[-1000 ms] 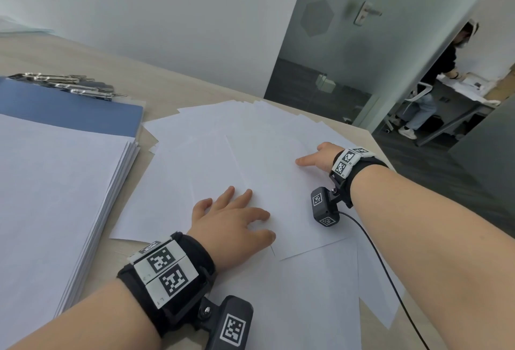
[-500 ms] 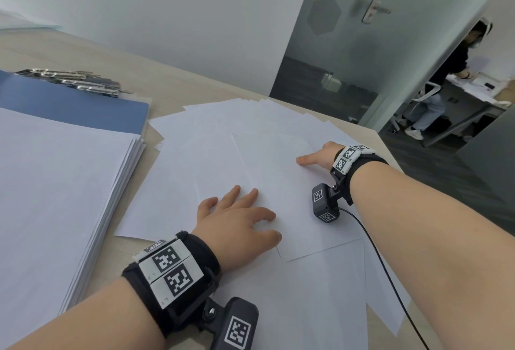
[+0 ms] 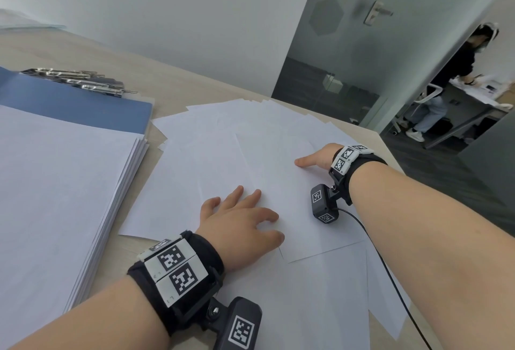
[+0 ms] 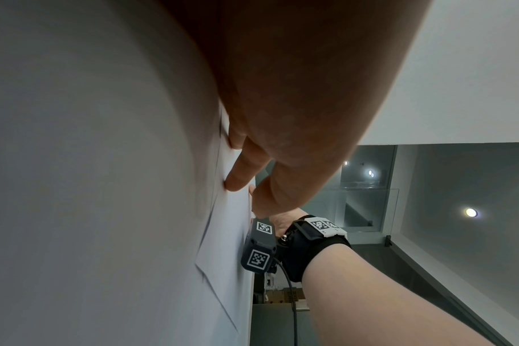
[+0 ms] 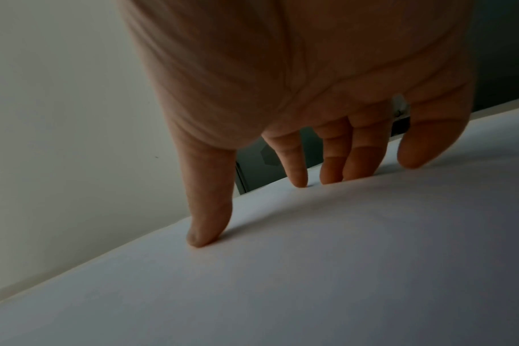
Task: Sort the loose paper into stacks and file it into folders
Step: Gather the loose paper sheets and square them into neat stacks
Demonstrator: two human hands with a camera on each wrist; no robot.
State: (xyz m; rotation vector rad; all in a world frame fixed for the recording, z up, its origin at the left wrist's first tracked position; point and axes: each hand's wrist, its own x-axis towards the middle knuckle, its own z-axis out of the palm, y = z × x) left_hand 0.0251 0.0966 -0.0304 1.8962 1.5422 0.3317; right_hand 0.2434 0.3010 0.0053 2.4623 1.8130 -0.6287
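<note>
almost nothing has changed over the last second: both hands sit where they were, and only the head view has drifted a little, sliding the scene slightly right and down in the frame.

the left hand [image 3: 239,227] lies spread in the lower middle of the head view, fingers splayed and pressing on the top sheet [image 3: 292,196] of the loose paper [image 3: 223,137] fanned across the centre of the wooden table [image 3: 83,54]. the right hand [image 3: 317,158], right of centre, is also spread; its wrist view shows the thumb and fingertips [image 5: 297,178] standing on the sheet near its far edge, pinching nothing.

the sheet has not visibly slid or lifted, so i judge the gathering stroke is only being set up: the hands are bracing the paper before drawing it together.

a squared stack of paper [image 3: 55,188] fills the left of the frame, resting on a blue folder [image 3: 83,104] with metal clips [image 3: 83,82] at the upper left. the scattered sheets remain unsorted, so much of the task is left.
</note>
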